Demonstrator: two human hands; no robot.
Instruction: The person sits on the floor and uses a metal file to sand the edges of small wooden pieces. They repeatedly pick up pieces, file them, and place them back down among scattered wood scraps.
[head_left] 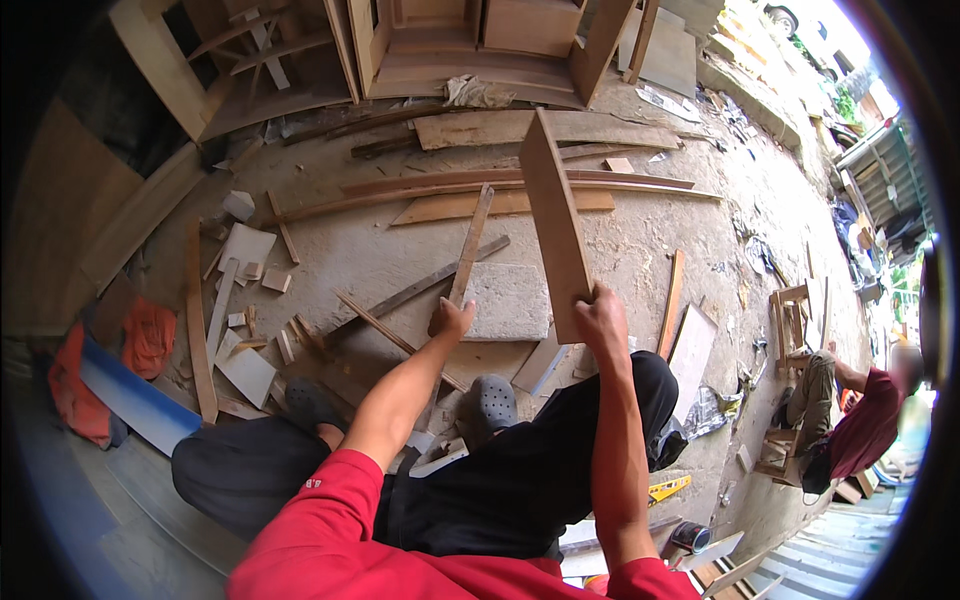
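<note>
My left hand [453,318] is closed round the lower end of a narrow wooden strip [474,235], which points away from me. In my right hand [601,314] is a wider brown wooden board [556,220], gripped near its lower right corner and raised above the ground. Between the two hands, a pale rough-faced block [505,302] lies on the ground. A dark wooden strip [400,285] runs slantwise on the ground behind my left hand's strip.
Long planks [540,128] lie across the ground ahead, before wooden cabinets [470,65]. Wood offcuts [245,370] and an orange cloth [150,335] are at left. A yellow-handled saw or level-like tool [668,488] lies at lower right. Another person [860,420] sits at far right.
</note>
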